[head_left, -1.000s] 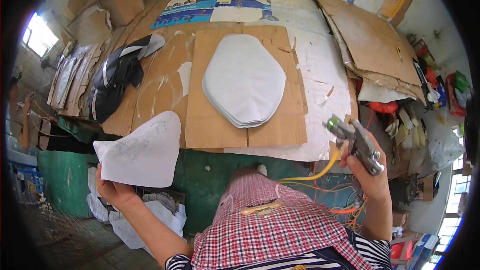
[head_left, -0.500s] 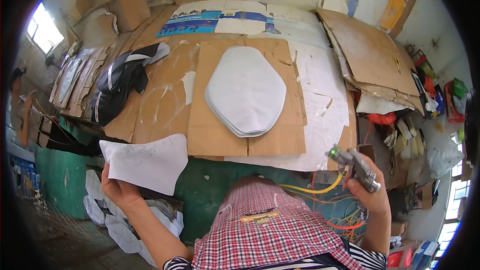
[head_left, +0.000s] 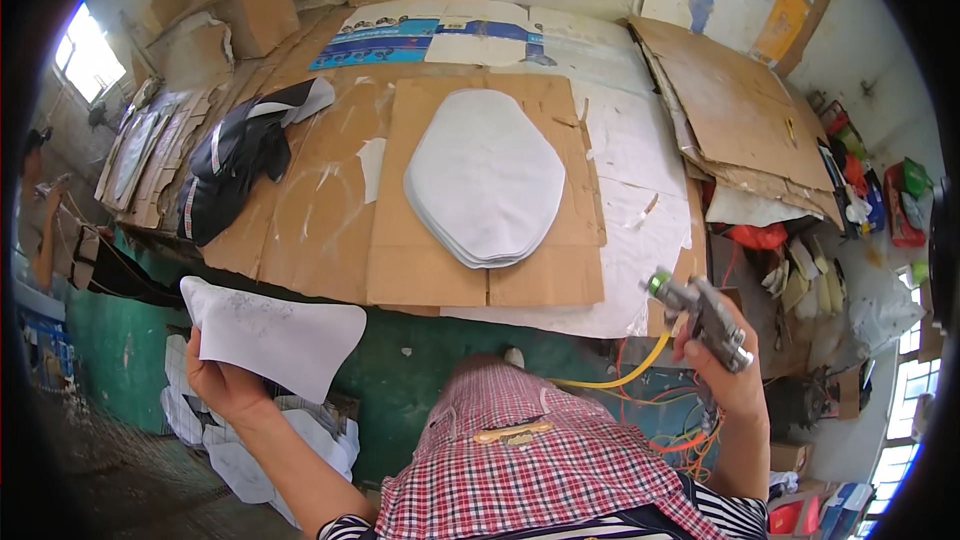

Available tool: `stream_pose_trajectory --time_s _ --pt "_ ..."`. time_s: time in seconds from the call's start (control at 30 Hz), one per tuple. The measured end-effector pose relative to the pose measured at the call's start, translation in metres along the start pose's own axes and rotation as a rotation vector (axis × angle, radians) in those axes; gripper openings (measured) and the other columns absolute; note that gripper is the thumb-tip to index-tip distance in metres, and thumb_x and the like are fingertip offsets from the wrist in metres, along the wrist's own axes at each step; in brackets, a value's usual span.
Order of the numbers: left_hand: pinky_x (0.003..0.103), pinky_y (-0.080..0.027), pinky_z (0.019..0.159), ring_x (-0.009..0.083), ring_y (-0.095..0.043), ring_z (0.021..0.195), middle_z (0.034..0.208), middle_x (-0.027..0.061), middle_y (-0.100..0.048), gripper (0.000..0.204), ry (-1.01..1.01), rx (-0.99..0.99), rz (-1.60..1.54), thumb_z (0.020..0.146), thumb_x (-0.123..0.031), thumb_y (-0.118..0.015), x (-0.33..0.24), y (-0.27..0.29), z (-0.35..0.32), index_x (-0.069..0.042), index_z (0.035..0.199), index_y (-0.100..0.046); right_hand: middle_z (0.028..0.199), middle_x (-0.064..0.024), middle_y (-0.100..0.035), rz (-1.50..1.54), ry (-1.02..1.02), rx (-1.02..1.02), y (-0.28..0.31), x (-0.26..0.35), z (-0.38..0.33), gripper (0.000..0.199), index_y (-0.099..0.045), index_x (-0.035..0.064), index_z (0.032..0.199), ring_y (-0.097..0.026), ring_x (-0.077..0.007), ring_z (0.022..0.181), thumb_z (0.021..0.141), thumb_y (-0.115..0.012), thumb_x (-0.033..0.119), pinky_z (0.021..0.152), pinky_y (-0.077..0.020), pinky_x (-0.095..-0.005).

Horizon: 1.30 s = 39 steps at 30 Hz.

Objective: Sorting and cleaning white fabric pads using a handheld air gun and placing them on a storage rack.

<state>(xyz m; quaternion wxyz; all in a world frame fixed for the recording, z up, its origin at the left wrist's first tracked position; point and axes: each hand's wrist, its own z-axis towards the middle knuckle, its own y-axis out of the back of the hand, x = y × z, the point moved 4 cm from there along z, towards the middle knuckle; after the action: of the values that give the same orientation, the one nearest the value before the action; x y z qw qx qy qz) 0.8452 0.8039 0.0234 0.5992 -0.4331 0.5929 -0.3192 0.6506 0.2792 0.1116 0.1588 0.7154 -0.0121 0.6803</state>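
Head view: a person's two bare hands are held low and well apart over the near edge of a cardboard-covered worktable (head_left: 330, 240).
Left hand (head_left: 225, 380): closed on the lower edge of a white, flat, rounded-corner sheet piece (head_left: 275, 335), held out past the table's near edge, above more white pieces on the floor (head_left: 255, 460).
Right hand (head_left: 725, 360): clamped around a grey metal spray gun (head_left: 705, 315), nozzle pointing up-left; a yellow hose (head_left: 625, 375) trails from it.
Stack: white oval sheet pieces (head_left: 487, 175) lie piled on a brown cardboard panel (head_left: 430, 260) at mid-table.
Far left: black fabric bundle (head_left: 235, 165) on the cardboard.
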Motion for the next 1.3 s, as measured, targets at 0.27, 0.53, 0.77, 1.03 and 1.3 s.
stream_pose_trajectory --time_s 0.27,0.53,0.77,1.03,1.3 --pt "0.047 -0.034 0.106 0.0331 -0.050 0.119 0.127 0.0221 -0.052 0.044 0.056 0.131 -0.002 0.091 -0.013 -0.049 -0.010 0.014 0.001 0.009 0.128 -0.044 0.090 -0.0029 -0.059 -0.003 -0.029 -0.002 0.010 -0.005 -0.012 0.055 -0.045 -0.0034 0.131 -0.056 -0.0089 0.080 0.081 -0.066 0.003 0.073 -0.0474 -0.0243" --pt "0.047 -0.034 0.107 0.0338 -0.049 0.120 0.128 0.0223 -0.052 0.043 0.113 0.175 -0.015 0.090 -0.012 -0.048 -0.001 0.016 -0.003 0.010 0.128 -0.044 0.091 -0.0050 -0.059 0.112 -0.009 -0.013 -0.011 -0.004 0.018 0.053 -0.043 -0.0037 0.131 -0.059 -0.0123 0.080 0.083 -0.065 0.003 0.071 -0.0512 -0.0270" --pt "0.048 -0.034 0.106 0.0346 -0.049 0.121 0.128 0.0213 -0.052 0.043 0.053 0.098 -0.018 0.090 -0.013 -0.047 -0.001 0.018 -0.015 0.009 0.128 -0.044 0.089 -0.0063 -0.060 0.050 -0.040 -0.159 0.007 -0.015 0.011 0.046 -0.048 -0.0043 0.124 -0.060 -0.0132 0.076 0.083 -0.064 0.004 0.069 -0.0514 -0.0279" --pt "0.048 -0.034 0.106 0.0341 -0.049 0.120 0.128 0.0211 -0.052 0.043 0.051 0.086 -0.047 0.091 -0.012 -0.046 -0.005 0.017 -0.017 0.010 0.127 -0.044 0.089 -0.0071 -0.060 0.072 0.009 -0.066 0.012 -0.008 0.014 0.049 -0.046 -0.0035 0.126 -0.060 -0.0135 0.078 0.082 -0.067 0.007 0.070 -0.0510 -0.0273" --pt "0.048 -0.033 0.106 0.0333 -0.048 0.122 0.129 0.0198 -0.051 0.044 -0.045 -0.053 -0.002 0.091 -0.014 -0.046 0.008 -0.007 -0.039 0.010 0.128 -0.043 0.088 -0.0055 -0.059 0.028 0.000 0.158 0.026 -0.006 0.012 0.055 -0.044 -0.0028 0.129 -0.058 -0.0116 0.079 0.081 -0.069 0.007 0.071 -0.0492 -0.0251"
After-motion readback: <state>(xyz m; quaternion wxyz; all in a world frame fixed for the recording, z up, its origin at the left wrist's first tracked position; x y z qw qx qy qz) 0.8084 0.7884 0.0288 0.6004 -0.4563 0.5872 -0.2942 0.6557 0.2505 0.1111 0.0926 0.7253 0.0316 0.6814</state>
